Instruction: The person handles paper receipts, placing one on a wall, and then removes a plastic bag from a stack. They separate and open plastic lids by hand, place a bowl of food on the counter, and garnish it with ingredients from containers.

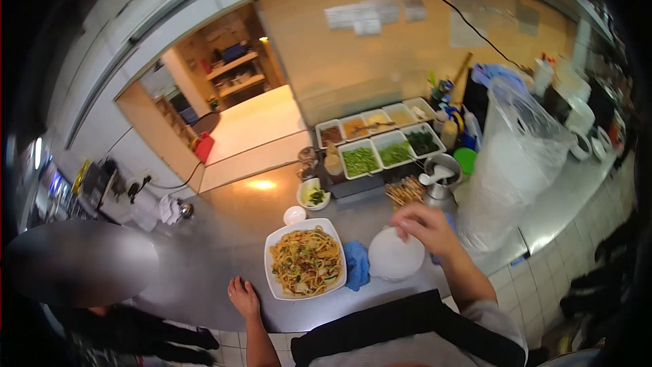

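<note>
A white square bowl (pixel 273 284) of noodles (pixel 305 261) with chopped greens stands on the steel counter before me. My left hand (pixel 243 297) lies at the counter's edge, left of the bowl, with its fingers stretched out and nothing in them. Over a round white tub (pixel 396 255) on the right hovers my right hand (pixel 424 226), its fingers bunched and pointing down. Whatever its fingertips pinch, if anything, is too small to make out. Between bowl and tub lies a crumpled blue cloth (pixel 356 266).
Behind are trays of chopped greens (pixel 360 161) and other toppings, a small bowl with greens (pixel 314 195), a small white dish (pixel 295 215) and a metal pot (pixel 443 166). A tall plastic-wrapped stack (pixel 506 170) rises at right. Another person (pixel 129 329) stands at left.
</note>
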`<state>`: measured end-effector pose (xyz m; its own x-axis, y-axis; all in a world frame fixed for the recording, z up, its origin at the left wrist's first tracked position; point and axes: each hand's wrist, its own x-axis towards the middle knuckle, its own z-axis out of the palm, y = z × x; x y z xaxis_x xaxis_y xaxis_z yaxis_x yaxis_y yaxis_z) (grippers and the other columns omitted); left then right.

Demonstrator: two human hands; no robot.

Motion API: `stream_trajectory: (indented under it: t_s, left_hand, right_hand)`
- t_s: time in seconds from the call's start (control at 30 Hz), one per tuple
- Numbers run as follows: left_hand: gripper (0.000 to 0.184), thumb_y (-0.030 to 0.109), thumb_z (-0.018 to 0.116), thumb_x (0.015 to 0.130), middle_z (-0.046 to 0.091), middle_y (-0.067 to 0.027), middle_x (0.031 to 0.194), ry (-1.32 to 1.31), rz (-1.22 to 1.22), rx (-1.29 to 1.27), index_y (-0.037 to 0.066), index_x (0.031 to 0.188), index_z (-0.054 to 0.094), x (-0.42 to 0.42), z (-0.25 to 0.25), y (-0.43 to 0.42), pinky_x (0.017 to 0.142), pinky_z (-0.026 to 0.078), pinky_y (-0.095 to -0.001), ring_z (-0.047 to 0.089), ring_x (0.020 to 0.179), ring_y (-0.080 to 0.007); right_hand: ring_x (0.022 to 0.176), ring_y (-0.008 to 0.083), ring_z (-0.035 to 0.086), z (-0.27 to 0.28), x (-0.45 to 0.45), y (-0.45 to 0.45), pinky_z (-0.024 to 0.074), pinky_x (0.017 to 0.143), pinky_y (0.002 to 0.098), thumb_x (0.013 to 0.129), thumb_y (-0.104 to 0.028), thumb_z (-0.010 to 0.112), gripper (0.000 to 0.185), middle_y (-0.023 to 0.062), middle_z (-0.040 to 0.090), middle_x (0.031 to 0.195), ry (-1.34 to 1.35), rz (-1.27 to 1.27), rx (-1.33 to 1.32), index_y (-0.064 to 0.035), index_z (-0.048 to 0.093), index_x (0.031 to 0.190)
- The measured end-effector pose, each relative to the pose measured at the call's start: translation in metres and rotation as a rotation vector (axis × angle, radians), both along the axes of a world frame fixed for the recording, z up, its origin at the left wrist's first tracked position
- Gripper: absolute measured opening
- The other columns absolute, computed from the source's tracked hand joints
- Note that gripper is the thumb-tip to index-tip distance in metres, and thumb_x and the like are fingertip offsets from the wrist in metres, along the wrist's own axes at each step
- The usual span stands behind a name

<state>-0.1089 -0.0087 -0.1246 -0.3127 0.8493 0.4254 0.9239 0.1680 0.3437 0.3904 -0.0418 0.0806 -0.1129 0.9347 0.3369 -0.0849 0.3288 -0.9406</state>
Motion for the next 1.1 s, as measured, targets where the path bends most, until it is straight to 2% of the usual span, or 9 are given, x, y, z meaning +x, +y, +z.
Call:
stream_trajectory:
  t_s: [0.1, 0.23, 0.43, 0.7, 0.83, 0.9, 0.97, 1.03, 1.1]
  left_hand:
    - [0.037, 0.022, 0.053, 0.085, 0.049, -0.0174, 0.123, 0.013, 0.033, 0.015, 0.001, 0.115, 0.054, -0.003, -0.007, 0.002, 0.100, 0.032, -0.0436, 0.042, 0.117, -0.0347]
    - [0.037, 0.021, 0.055, 0.083, 0.049, -0.0168, 0.123, -0.008, 0.058, 0.014, 0.001, 0.115, 0.054, 0.002, -0.002, 0.000, 0.101, 0.031, -0.0434, 0.041, 0.118, -0.0339]
    - [0.035, 0.020, 0.056, 0.083, 0.050, -0.0175, 0.122, 0.008, 0.060, 0.036, 0.003, 0.114, 0.055, 0.002, -0.002, 0.000, 0.099, 0.034, -0.0441, 0.043, 0.116, -0.0350]
    - [0.034, 0.019, 0.056, 0.084, 0.049, -0.0161, 0.125, -0.075, 0.073, -0.011, 0.002, 0.114, 0.055, -0.003, 0.000, 0.000, 0.100, 0.034, -0.0409, 0.044, 0.116, -0.0314]
    - [0.034, 0.020, 0.053, 0.089, 0.052, -0.0115, 0.121, -0.849, 0.138, 0.286, 0.003, 0.118, 0.053, -0.039, -0.026, 0.022, 0.097, 0.035, -0.0341, 0.046, 0.115, -0.0227]
    - [0.034, 0.020, 0.051, 0.091, 0.053, -0.0097, 0.120, -1.090, 0.115, 0.532, 0.004, 0.121, 0.051, -0.009, 0.019, 0.033, 0.096, 0.036, -0.0324, 0.047, 0.114, -0.0194]
    - [0.037, 0.023, 0.051, 0.091, 0.051, -0.0087, 0.123, -1.100, -0.179, 0.497, 0.006, 0.124, 0.049, 0.077, 0.126, 0.006, 0.092, 0.040, -0.0399, 0.047, 0.114, -0.0183]
    - [0.036, 0.025, 0.050, 0.092, 0.047, -0.0092, 0.126, -1.141, -0.622, 0.453, 0.008, 0.124, 0.049, 0.133, 0.188, -0.012, 0.089, 0.041, -0.0385, 0.046, 0.115, -0.0204]
    - [0.034, 0.020, 0.050, 0.091, 0.050, -0.0089, 0.121, -1.039, -1.003, 0.588, 0.008, 0.122, 0.050, 0.188, 0.244, -0.039, 0.087, 0.043, -0.0416, 0.048, 0.111, -0.0255]
  right_hand:
    - [0.062, 0.0125, 0.059, -0.044, 0.013, -0.038, 0.0470, 0.058, 0.0265, 0.087, -0.006, 0.055, 0.012, 0.0071, 0.062, 0.072, -0.363, -0.410, -0.056, -0.0013, 0.063, 0.094]
    - [0.066, 0.0311, 0.061, -0.123, 0.034, -0.076, 0.0479, 0.059, 0.0360, 0.078, -0.004, 0.058, 0.010, 0.0144, 0.063, 0.076, -0.819, -0.732, 0.197, -0.0054, 0.063, 0.087]
    - [0.069, 0.0314, 0.057, -0.188, 0.054, -0.109, 0.0444, 0.062, 0.0402, 0.073, -0.002, 0.059, 0.010, 0.0123, 0.057, 0.076, -0.996, -0.825, 0.120, -0.0076, 0.062, 0.080]
    - [0.072, 0.0291, 0.055, -0.192, 0.053, -0.108, 0.0404, 0.064, 0.0390, 0.068, -0.002, 0.061, 0.013, 0.0099, 0.055, 0.075, -1.030, -0.831, 0.171, -0.0093, 0.062, 0.078]
    - [0.071, 0.0269, 0.056, -0.186, 0.052, -0.109, 0.0402, 0.063, 0.0381, 0.068, -0.003, 0.061, 0.013, 0.0079, 0.056, 0.075, -1.039, -0.827, 0.150, -0.0109, 0.062, 0.078]
    - [0.071, 0.0261, 0.056, -0.187, 0.052, -0.110, 0.0401, 0.062, 0.0378, 0.068, -0.004, 0.061, 0.013, 0.0071, 0.056, 0.074, -1.040, -0.822, 0.148, -0.0114, 0.062, 0.078]
    - [0.070, 0.0257, 0.056, -0.188, 0.053, -0.108, 0.0399, 0.062, 0.0375, 0.068, -0.004, 0.061, 0.013, 0.0066, 0.056, 0.074, -1.045, -0.820, 0.151, -0.0116, 0.062, 0.078]
    - [0.070, 0.0258, 0.056, -0.189, 0.054, -0.109, 0.0398, 0.062, 0.0374, 0.068, -0.004, 0.061, 0.012, 0.0066, 0.056, 0.074, -1.056, -0.814, 0.158, -0.0115, 0.061, 0.078]
    - [0.071, 0.0256, 0.056, -0.189, 0.055, -0.109, 0.0397, 0.062, 0.0373, 0.068, -0.004, 0.061, 0.012, 0.0065, 0.056, 0.075, -1.063, -0.813, 0.142, -0.0116, 0.061, 0.077]
